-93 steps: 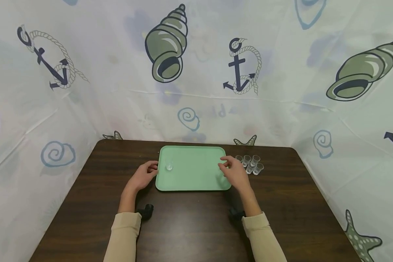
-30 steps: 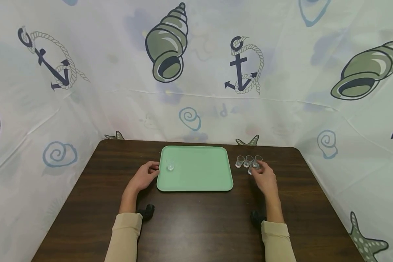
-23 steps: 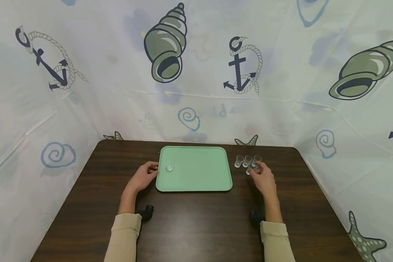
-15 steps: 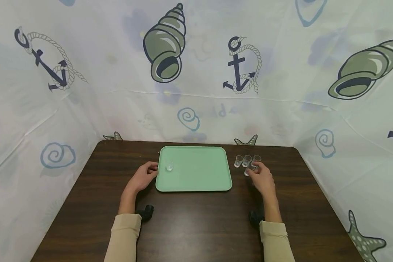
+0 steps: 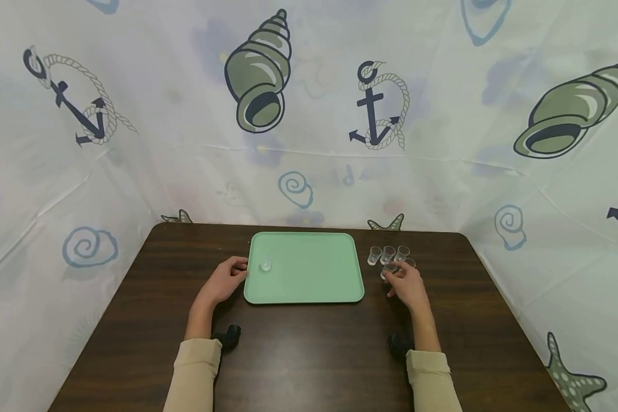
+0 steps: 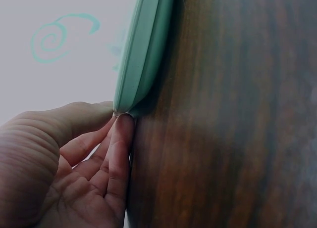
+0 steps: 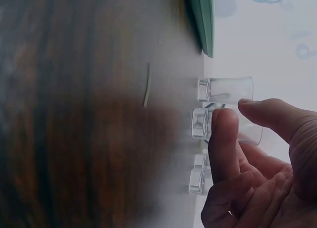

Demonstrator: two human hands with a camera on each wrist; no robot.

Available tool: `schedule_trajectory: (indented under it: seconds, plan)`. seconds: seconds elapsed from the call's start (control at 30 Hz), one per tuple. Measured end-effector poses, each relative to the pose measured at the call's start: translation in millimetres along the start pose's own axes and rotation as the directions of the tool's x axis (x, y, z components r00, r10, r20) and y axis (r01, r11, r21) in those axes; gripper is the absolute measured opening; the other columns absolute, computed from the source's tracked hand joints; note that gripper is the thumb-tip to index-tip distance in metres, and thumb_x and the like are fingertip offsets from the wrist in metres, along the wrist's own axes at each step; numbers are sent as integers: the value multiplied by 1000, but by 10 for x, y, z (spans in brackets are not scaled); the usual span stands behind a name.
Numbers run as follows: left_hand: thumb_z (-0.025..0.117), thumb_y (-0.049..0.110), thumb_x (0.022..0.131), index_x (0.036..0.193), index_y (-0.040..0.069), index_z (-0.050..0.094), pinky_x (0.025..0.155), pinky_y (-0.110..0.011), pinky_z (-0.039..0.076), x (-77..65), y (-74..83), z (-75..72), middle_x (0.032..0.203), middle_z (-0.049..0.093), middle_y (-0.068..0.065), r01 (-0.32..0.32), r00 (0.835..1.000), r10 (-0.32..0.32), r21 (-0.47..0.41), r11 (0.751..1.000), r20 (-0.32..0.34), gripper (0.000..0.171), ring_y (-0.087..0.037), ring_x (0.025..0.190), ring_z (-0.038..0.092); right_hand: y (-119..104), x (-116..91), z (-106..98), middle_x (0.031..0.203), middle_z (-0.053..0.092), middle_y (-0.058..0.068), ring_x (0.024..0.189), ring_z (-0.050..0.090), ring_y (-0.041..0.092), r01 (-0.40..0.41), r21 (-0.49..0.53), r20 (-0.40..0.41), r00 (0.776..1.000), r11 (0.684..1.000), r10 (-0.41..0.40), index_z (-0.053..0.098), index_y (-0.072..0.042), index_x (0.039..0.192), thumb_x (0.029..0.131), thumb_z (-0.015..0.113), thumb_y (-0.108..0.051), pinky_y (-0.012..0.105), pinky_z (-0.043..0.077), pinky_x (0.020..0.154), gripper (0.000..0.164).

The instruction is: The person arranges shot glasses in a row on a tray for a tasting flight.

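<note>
In the head view, my right hand [image 5: 408,286] pinches a small clear shot glass [image 7: 199,123] between thumb and fingers at the front of a group of glasses. The right wrist view shows its thick base close to the table, with fingers covering part of its side. Just behind my fingers stands another shot glass [image 5: 409,262], partly hidden. Three more stand upright in a row, the leftmost shot glass [image 5: 373,256] nearest the tray. My left hand [image 5: 224,280] holds the left edge of a green tray [image 5: 309,280], thumb at the rim and fingers below. One shot glass [image 5: 265,264] stands on the tray's left part.
Everything sits on a dark wood table [image 5: 309,355]. A pale cloth [image 5: 319,189] printed with shells and anchors hangs behind and on both sides. A thin greenish strip [image 7: 147,84] shows on the table in the right wrist view.
My right hand has gone from above the tray's right edge to the glasses, taken hold of one and shifted it slightly left and forward. My left hand stays at the tray.
</note>
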State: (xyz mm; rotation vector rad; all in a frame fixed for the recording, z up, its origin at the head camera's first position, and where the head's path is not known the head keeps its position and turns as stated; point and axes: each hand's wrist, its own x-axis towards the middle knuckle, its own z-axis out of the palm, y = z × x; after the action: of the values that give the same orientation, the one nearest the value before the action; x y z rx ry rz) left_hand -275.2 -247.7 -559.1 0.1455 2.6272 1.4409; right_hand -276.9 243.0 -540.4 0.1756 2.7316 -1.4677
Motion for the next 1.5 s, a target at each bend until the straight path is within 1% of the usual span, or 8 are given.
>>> schedule_trajectory:
  seconds: [0.13, 0.37, 0.63, 0.93, 1.1, 1.2, 1.37, 1.5]
  plan:
    - [55, 15, 113, 155, -4, 49, 105, -57, 52, 12, -8, -11, 143, 58, -27, -7, 1000, 7, 12, 1000, -9, 46, -42, 127, 60, 19, 8, -3, 102, 79, 24, 58, 72, 22, 9, 23, 8, 1000, 1000, -10, 62, 2, 142, 107, 68, -24, 31, 58, 72, 44]
    - [54, 15, 114, 156, -4, 47, 106, -58, 51, -1, -3, 9, 145, 57, -28, -10, 1000, 10, -4, 1000, -2, 47, -42, 129, 59, 30, 24, -32, 99, 78, 25, 63, 70, 22, 26, 10, 6, 1000, 1000, -26, 63, 4, 140, 107, 68, -20, 32, 57, 69, 41]
    - [54, 15, 113, 155, -4, 49, 106, -58, 51, -18, -29, 41, 143, 58, -28, -9, 1000, 9, -4, 1000, 2, 46, -43, 127, 59, 59, -25, -30, 97, 78, 20, 66, 70, 22, -2, -27, 15, 1000, 1000, 3, 64, 2, 139, 107, 67, -23, 30, 54, 72, 41]
    - [54, 14, 113, 155, -4, 49, 107, -59, 50, -18, -47, 45, 143, 59, -27, -19, 1000, 19, 6, 1000, -9, 46, -42, 127, 60, 47, -20, -50, 100, 78, 24, 65, 68, 21, 9, 18, 15, 1000, 1000, -9, 65, 1, 138, 107, 68, -24, 33, 55, 70, 41]
    - [54, 14, 113, 155, -4, 49, 108, -59, 50, -27, -46, 33, 143, 59, -27, -14, 1000, 15, 14, 1000, -12, 46, -41, 127, 60, 17, -19, -47, 100, 77, 25, 63, 66, 18, 17, 41, 16, 1000, 999, -18, 65, 3, 138, 107, 68, -25, 33, 57, 69, 42]
    - [54, 14, 113, 155, -4, 49, 108, -59, 50, -22, -41, 25, 143, 60, -27, -16, 1000, 16, 15, 1000, -14, 46, -42, 128, 60, -4, -20, -46, 100, 77, 26, 63, 65, 20, 25, 43, 9, 1000, 999, -26, 65, 3, 136, 107, 68, -25, 31, 54, 67, 41]
    - [55, 14, 113, 155, -4, 49, 107, -59, 50, -7, -34, 17, 143, 59, -27, -12, 1000, 13, 8, 1000, -13, 46, -42, 128, 60, -45, -22, -53, 101, 77, 28, 66, 66, 28, 38, 44, -1, 999, 998, -38, 66, 3, 136, 107, 67, -27, 30, 50, 65, 41]
    - [55, 14, 113, 155, -4, 49, 107, -58, 50, -1, -26, 15, 143, 59, -27, -12, 1000, 12, 11, 1000, -14, 46, -41, 127, 60, -81, -22, -53, 98, 77, 25, 66, 65, 29, 37, 38, -13, 999, 999, -37, 67, 1, 134, 108, 66, -29, 30, 49, 64, 39]
